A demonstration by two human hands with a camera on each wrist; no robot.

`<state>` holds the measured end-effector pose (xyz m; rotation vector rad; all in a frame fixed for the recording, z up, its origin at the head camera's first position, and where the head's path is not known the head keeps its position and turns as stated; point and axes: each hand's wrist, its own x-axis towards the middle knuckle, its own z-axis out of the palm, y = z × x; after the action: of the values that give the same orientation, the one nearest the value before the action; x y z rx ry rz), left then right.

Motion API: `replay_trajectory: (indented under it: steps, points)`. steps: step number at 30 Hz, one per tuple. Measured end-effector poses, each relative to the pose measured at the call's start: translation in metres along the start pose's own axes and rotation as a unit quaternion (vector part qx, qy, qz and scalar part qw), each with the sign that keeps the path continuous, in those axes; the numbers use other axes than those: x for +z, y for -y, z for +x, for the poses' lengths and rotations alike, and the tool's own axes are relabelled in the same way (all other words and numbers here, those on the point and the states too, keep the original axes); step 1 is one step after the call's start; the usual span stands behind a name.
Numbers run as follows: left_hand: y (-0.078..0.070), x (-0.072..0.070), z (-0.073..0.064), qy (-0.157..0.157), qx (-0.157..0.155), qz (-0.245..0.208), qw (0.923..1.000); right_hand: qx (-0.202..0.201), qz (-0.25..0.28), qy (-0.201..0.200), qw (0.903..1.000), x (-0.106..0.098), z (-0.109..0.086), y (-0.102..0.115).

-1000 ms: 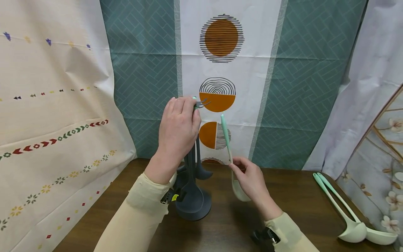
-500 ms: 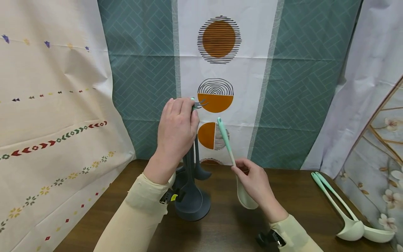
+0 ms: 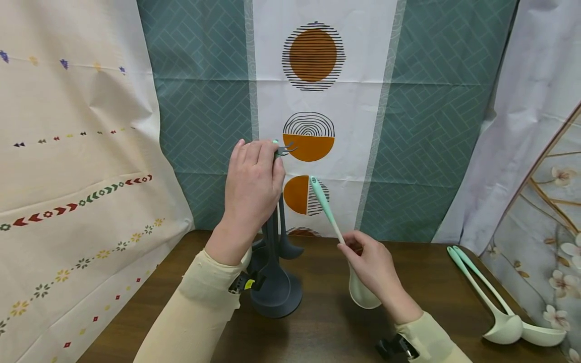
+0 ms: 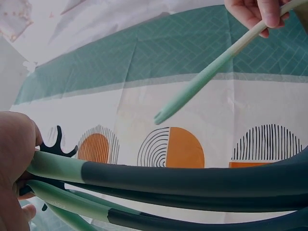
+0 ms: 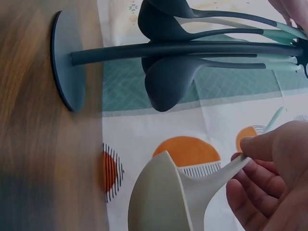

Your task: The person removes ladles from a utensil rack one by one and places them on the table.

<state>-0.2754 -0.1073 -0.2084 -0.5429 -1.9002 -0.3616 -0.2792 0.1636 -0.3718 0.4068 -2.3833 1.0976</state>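
Note:
My left hand [image 3: 254, 176] grips the top of a dark utensil stand [image 3: 294, 297], near its pronged hook ring [image 3: 286, 149]. Several dark ladles and spoons with mint handle ends hang around its post; in the left wrist view, the mint handle ends [image 4: 57, 166] meet my palm. Between thumb and fingers, my right hand [image 3: 374, 262] pinches the neck of a cream spoon [image 3: 361, 292] with a mint handle [image 3: 321, 199]. The spoon's bowl hangs low, its handle leaning up toward the stand, apart from it. My right hand partly covers the bowl in the head view.
Two cream ladles [image 3: 504, 327] with mint handles lie together at the right side of the brown wooden table [image 3: 327, 327]. Patterned cloths [image 3: 431, 151] hang behind and on both sides. The stand's round base rests on the table.
My right hand has moved slightly right and down. The spoon has tilted, with its handle tip lower and further left and its bowl further right. My left hand stays at the stand's top.

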Motion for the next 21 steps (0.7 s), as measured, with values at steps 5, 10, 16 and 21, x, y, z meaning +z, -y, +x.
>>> replay_trajectory:
  steps: [5, 10, 16, 21]
  points:
    - [0.0, 0.0, 0.0, -0.005, 0.001, -0.001, 1.0, -0.009, -0.026, 0.001, 0.9996, -0.004, -0.003, -0.004]
    - [0.0, 0.0, 0.0, -0.007, -0.001, 0.001, 1.0, -0.015, -0.05, 0.005, 0.9986, -0.005, -0.004, -0.009]
    - [0.0, -0.001, -0.001, -0.011, 0.001, -0.001, 0.9999, -0.019, -0.088, 0.02, 0.9957, -0.011, -0.003, -0.011]
    - [-0.001, 0.0, -0.001, -0.013, 0.006, -0.006, 0.9999, -0.015, -0.119, 0.033, 0.9922, -0.018, -0.002, -0.015]
